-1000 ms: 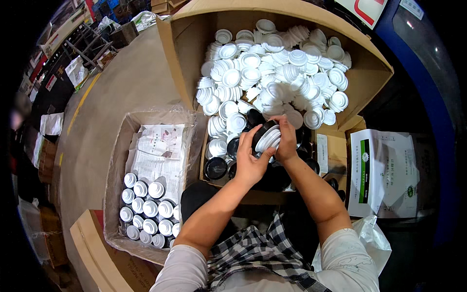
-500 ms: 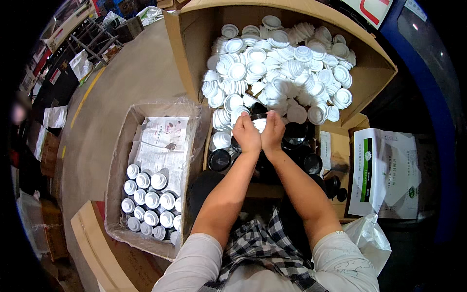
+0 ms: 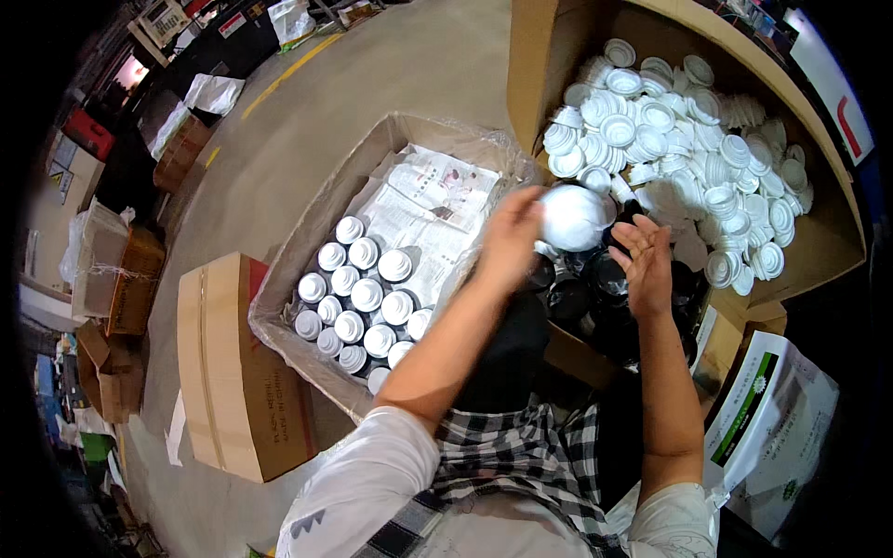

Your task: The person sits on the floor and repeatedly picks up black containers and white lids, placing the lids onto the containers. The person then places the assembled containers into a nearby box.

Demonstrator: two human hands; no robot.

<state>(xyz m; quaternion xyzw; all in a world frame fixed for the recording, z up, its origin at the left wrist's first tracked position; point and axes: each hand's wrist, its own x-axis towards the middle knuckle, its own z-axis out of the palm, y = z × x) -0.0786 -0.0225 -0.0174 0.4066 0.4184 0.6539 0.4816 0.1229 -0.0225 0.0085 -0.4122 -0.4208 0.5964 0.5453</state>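
my left hand (image 3: 512,232) is looking blurred, white discs (image 3: 617,131) are glaring, and blackness is rimming my curved view.

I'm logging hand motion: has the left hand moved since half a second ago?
Yes. The left hand has moved leftward, toward the newspaper-lined carton: it was clear of the carton's right rim and now overlaps it in this view.

2 forearms (image 3: 459,346) outstretched; left hand (image 3: 509,240) curled, blurred; right hand (image 3: 648,265) loose, fingers (image 3: 642,239) parted.
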